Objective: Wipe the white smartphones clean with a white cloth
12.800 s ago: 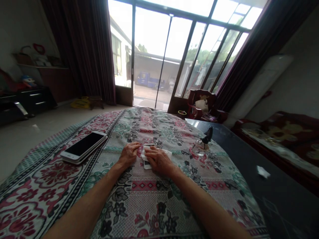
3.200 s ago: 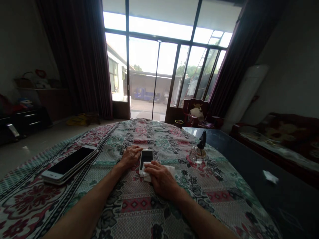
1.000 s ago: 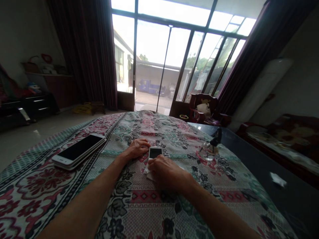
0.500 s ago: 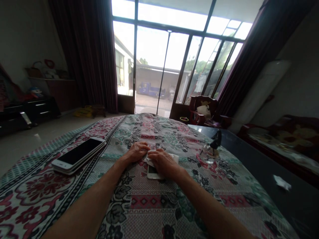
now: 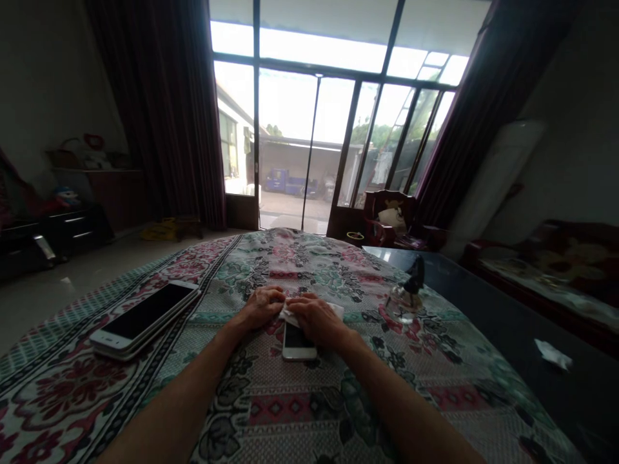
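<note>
Caution: the right hand (image 5: 316, 320) lies open and flat on a crumpled white paper tissue (image 5: 336, 311), not gripping; the white smartphone (image 5: 298, 346) sits just below that palm. The open left hand (image 5: 262, 308) rests beside, empty. Uneven pressure could slide the phone across the floral cotton bedspread (image 5: 300, 412).

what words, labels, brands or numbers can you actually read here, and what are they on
None can be read.
The white smartphone under the right hand shows only a dark screen and no legible print.
The stack of smartphones shows a blank black screen on top.
Any markings on the blue truck outside are too small and blurred to read.
</note>
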### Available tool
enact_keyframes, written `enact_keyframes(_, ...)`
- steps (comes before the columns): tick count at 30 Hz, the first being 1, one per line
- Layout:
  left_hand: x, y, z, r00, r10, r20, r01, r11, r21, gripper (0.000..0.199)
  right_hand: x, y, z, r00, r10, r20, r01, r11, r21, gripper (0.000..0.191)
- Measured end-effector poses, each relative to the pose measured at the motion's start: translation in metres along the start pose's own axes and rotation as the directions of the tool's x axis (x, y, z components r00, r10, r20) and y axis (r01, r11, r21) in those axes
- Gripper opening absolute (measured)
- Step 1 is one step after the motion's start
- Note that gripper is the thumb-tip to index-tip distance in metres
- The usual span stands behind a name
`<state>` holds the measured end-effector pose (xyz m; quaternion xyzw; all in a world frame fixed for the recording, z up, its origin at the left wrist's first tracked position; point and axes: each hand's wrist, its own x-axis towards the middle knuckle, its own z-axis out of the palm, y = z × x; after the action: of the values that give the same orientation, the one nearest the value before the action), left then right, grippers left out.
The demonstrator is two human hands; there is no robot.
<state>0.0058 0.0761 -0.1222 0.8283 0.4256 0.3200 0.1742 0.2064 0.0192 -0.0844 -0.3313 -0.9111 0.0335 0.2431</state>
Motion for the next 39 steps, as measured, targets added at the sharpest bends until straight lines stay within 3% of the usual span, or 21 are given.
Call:
enact_keyframes(6,-0.001,0.001,-0.002,1.000,0.015,0.000,-0.015,1.000,-0.006,0.016,-0.013,0.020,-0.011,0.997,0.083,0.005,-0.083,0.996,0.024,0.028)
enact_keyframes(9,-0.001,0.003,-0.004,0.997,0.069,0.030,-0.068,0.997,-0.021,0.019,-0.015,0.023,-0.009,0.997,0.078,-0.013,-0.078,0.997,0.023,0.026)
enact_keyframes(14,-0.001,0.002,-0.004,0.999,0.036,0.028,-0.036,0.999,-0.010,0.021,-0.016,0.023,-0.001,0.993,0.103,-0.056,-0.102,0.995,0.013,0.027)
enact_keyframes(20,-0.001,0.002,-0.004,0.999,0.012,0.043,-0.010,0.999,-0.032,0.022,-0.023,0.010,-0.006,0.996,0.082,-0.037,-0.082,0.997,-0.004,0.027)
enact_keyframes(24,0.000,0.000,-0.001,0.998,-0.056,0.039,0.059,0.996,-0.073,0.030,-0.039,-0.009,-0.013,1.000,0.003,0.000,-0.003,1.000,0.000,0.026)
enact_keyframes(29,0.001,0.000,-0.002,0.997,-0.016,0.074,0.024,0.994,-0.110,0.029,-0.065,-0.037,-0.018,0.999,-0.036,0.005,0.035,0.999,0.035,0.029)
enact_keyframes(32,0.001,0.002,-0.003,0.997,-0.051,0.065,0.057,0.993,-0.104,0.027,-0.073,-0.047,-0.020,0.998,-0.057,0.018,0.056,0.997,0.054,0.031)
enact_keyframes(39,0.000,0.003,-0.004,0.998,-0.012,0.062,0.017,0.996,-0.090,0.025,-0.058,-0.029,-0.013,0.998,-0.053,-0.023,0.055,0.996,0.064,0.032)
